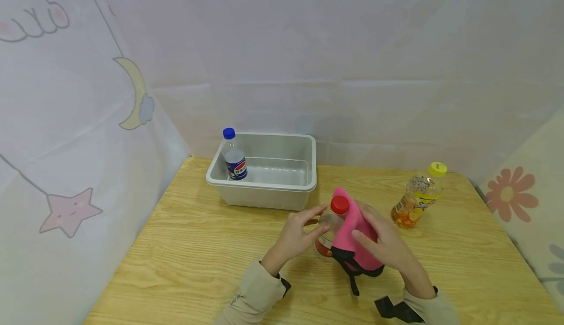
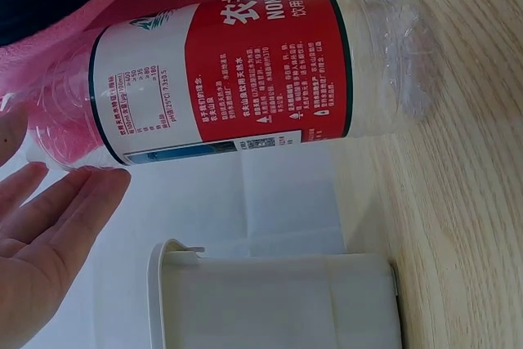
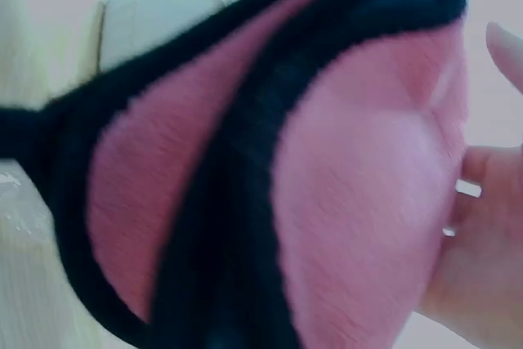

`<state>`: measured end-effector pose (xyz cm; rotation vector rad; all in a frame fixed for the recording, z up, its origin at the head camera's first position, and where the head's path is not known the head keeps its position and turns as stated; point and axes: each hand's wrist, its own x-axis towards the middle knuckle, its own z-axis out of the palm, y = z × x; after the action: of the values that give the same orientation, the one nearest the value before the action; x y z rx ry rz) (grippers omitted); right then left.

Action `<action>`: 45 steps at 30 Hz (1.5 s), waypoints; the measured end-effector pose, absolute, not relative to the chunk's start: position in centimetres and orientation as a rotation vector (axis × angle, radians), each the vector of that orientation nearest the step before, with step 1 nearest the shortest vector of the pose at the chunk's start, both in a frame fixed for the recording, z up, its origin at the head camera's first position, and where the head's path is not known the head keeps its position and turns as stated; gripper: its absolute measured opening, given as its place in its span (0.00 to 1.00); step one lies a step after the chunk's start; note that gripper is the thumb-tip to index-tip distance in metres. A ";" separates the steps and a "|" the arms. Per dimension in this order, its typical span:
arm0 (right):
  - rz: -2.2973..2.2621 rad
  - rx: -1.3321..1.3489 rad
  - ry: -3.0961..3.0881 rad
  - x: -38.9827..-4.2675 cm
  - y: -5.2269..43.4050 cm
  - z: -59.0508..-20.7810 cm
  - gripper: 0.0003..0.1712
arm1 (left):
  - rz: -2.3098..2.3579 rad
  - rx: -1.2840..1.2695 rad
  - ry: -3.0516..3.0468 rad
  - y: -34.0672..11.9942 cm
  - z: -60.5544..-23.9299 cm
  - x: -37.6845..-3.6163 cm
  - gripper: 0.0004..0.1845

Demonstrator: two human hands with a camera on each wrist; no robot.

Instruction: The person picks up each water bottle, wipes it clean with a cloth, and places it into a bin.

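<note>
Red-capped bottle (image 1: 331,227) stands just in front of the grey tub (image 1: 264,195). Left hand (image 1: 296,234) touches it with loose straight fingers; right hand (image 1: 383,246) grips the pink cloth (image 1: 352,239) against it.

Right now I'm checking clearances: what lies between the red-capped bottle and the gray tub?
Head view: only bare wooden table between red-capped bottle and gray tub; nothing stands there.

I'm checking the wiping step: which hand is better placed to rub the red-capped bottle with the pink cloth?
Right, probably. The right hand already presses the pink cloth against the red-capped bottle, while the left hand only steadies the bottle's other side with straight fingers.
</note>
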<state>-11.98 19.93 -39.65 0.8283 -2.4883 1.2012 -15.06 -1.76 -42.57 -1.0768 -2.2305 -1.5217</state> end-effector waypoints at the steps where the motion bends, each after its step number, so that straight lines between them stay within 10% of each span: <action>1: 1.173 0.795 -2.495 -12.0 19.7 -39.7 0.35 | -1.520 -1.076 -2.232 -1.8 -42.6 -15.1 0.21; 45: 1.590 0.451 -2.592 -12.2 20.7 -47.1 0.36 | -1.532 -0.919 -2.342 -0.8 -43.1 -14.6 0.32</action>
<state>-12.19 20.67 -47.05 0.4510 -2.5918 1.5897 -14.55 -0.82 -43.06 -0.9187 -2.3418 -1.5321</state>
